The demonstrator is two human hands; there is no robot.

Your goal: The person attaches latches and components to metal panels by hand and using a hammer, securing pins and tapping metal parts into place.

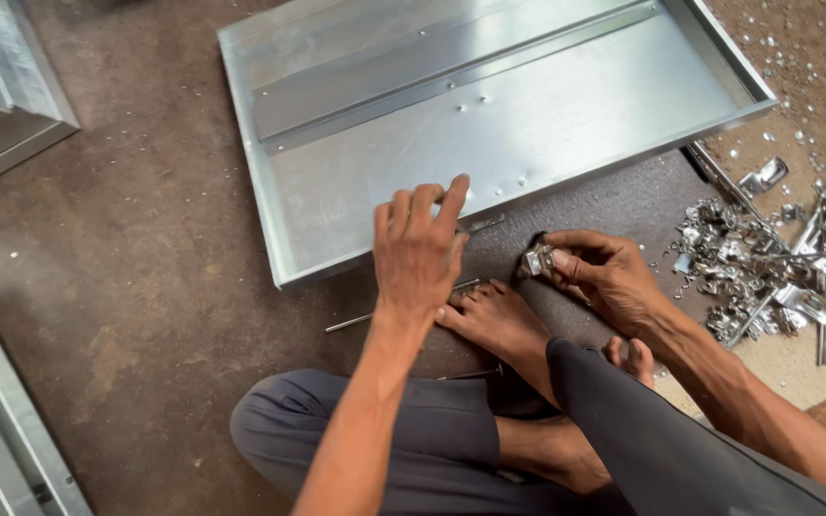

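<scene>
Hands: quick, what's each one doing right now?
Left hand: open, fingers on the tray edge.
Right hand: closed on a metal bracket.

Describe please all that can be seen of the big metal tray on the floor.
The metal tray is a shallow rectangular pan of shiny grey sheet metal with low upturned walls. A flat strip, fixed with small fasteners, runs lengthwise inside it, and a few small holes or rivets dot the base. It lies flat on the dark floor, angled to the view. The left hand reaches over its near wall, fingertips at the base.
</scene>
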